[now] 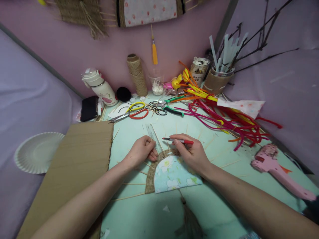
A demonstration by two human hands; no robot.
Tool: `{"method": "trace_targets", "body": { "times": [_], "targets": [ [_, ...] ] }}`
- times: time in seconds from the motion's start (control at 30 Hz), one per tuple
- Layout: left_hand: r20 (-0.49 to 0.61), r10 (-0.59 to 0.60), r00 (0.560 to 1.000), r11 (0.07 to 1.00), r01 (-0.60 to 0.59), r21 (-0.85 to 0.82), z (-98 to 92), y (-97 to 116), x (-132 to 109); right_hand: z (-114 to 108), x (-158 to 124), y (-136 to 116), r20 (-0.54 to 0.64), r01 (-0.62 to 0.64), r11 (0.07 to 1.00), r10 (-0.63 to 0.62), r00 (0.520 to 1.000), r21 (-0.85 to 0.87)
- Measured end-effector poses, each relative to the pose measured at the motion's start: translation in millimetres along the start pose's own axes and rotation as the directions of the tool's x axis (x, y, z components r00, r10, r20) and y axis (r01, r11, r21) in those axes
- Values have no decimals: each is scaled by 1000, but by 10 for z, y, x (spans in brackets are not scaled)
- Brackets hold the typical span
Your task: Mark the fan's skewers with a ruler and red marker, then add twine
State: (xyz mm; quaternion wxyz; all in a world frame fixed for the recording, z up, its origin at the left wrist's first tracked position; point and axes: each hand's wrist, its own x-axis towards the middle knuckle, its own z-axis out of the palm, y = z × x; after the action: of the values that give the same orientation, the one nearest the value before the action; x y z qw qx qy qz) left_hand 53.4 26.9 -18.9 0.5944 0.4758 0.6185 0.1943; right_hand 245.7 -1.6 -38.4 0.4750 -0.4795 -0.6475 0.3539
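Standing beyond the pen (187,141), a jar (216,85) holds pale straws (226,52).

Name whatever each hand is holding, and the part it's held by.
Right hand: a red pen, gripped around its middle. Left hand: at the near end of the clear ruler; whether it grips or only steadies it cannot be told.

Soft, dim light lay over the table (124,141), palest around its middle and darker toward the near edge, seemingly from above. A diffuse shadow spread beneath the right forearm (239,196). Faint glare streaked the right wall (281,86). The wide lens stretched that forearm toward the corner; the tassel (191,219) was blurred, the ruler (152,133) smeared.
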Motion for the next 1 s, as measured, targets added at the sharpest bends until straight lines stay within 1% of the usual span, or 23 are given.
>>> {"method": "trace_targets", "body": {
  "times": [0.1,0.27,0.47,0.73,1.0],
  "targets": [
    [2,1,1000,1000,-1,-12,-1,-11,7,8,-2,12,12,-20,1000,20,1000,0],
    [-10,-1,1000,1000,1,-21,9,1,0,13,3,0,22,-9,1000,9,1000,-12],
    [-17,5,1000,1000,-6,-17,14,7,-2,10,10,-16,54,-29,999,30,998,-20],
    [-26,27,999,1000,-27,1,5,-19,5,8,14,-7,43,-35,999,35,998,-6],
    [-40,21,999,999,-23,-36,37,17,-19,12,17,-4,31,-12,1000,12,999,-18]
  ]
}}
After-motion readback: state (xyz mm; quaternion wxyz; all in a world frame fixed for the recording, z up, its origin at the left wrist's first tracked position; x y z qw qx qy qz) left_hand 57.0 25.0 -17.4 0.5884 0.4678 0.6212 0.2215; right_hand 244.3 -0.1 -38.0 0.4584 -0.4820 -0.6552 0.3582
